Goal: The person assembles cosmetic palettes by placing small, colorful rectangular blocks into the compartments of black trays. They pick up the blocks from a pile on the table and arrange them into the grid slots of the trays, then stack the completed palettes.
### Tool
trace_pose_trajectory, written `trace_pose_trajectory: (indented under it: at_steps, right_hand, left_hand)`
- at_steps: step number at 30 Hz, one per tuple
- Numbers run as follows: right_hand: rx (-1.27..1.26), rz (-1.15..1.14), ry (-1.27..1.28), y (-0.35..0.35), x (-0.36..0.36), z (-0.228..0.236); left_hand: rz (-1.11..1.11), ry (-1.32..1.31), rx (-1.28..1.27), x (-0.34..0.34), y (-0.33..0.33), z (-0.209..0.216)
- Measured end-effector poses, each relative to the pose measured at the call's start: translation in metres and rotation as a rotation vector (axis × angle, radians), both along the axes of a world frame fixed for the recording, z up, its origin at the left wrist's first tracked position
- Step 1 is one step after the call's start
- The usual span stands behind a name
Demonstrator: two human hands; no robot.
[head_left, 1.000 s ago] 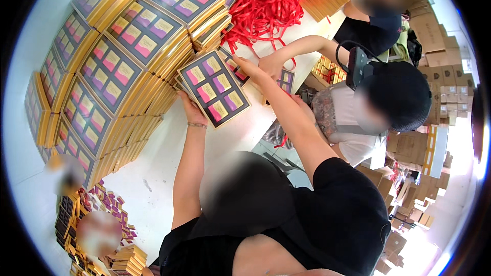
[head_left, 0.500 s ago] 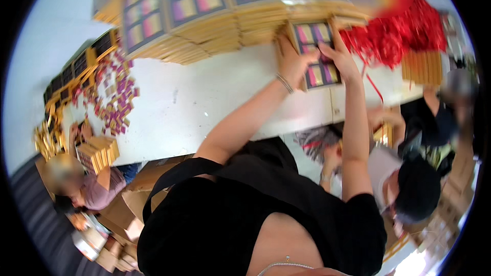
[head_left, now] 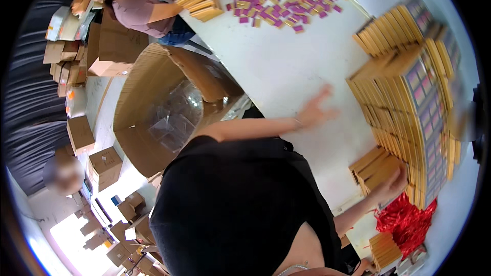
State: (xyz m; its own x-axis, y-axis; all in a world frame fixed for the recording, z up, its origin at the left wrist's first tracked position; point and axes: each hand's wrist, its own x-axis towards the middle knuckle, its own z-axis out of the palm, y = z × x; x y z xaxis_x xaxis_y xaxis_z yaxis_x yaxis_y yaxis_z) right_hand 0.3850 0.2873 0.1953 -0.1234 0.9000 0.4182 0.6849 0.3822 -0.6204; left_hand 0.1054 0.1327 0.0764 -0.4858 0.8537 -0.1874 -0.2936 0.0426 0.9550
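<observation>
My left hand [head_left: 318,110] is over the white table [head_left: 302,66], blurred by motion. Its fingers are spread and nothing is in them. Toward the lower right, my right hand [head_left: 393,184] is beside a short pile of gold-edged flat boxes [head_left: 377,167], its fingers curled near the pile. Whether it grips anything there cannot be made out. Right behind that pile rises a long, tall stack of similar boxes [head_left: 396,97], with pink and purple pieces in dark compartments showing on their outer faces.
Small purple-and-gold packets [head_left: 276,10] lie scattered on the far table. A co-worker in a mauve top [head_left: 146,13] is by more boxes at upper left. An open carton [head_left: 148,107] with clear plastic pieces stands left of the table. Red ribbon [head_left: 404,222] is heaped at lower right.
The view has swung left, bringing the open carton into sight. Both hands were on a compartmented box; now my left hand is off it and spread, and my right is beside the short pile.
</observation>
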Motion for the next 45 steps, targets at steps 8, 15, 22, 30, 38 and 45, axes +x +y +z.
trace_pose_trajectory:
  at_steps: [8, 15, 22, 30, 38, 45]
  right_hand:
    - [-1.262, 1.185, 0.314, -0.106, -0.511, -0.075]
    - [-1.619, 0.930, 0.145, -0.161, -0.782, -0.129]
    - [-1.974, 1.151, 0.573, -0.181, -0.760, -0.185]
    - [-1.328, 1.060, 0.834, -0.133, -0.469, -0.102]
    - [-1.105, 0.195, 1.042, -0.140, -0.139, -0.103]
    - [-0.959, -0.097, 1.223, -0.048, -0.006, -0.080]
  left_hand:
    - [0.763, 0.059, -0.301, -0.453, -0.290, -0.031]
    - [0.581, -0.411, 0.115, -0.530, -0.202, -0.058]
    - [0.612, -0.504, 0.263, -0.499, -0.211, -0.081]
    - [0.124, -0.506, 0.041, -0.299, -0.148, -0.016]
    - [-0.692, -0.803, -0.175, -0.045, -0.034, -0.055]
    - [-0.872, -0.776, -0.031, 0.095, 0.128, -0.089]
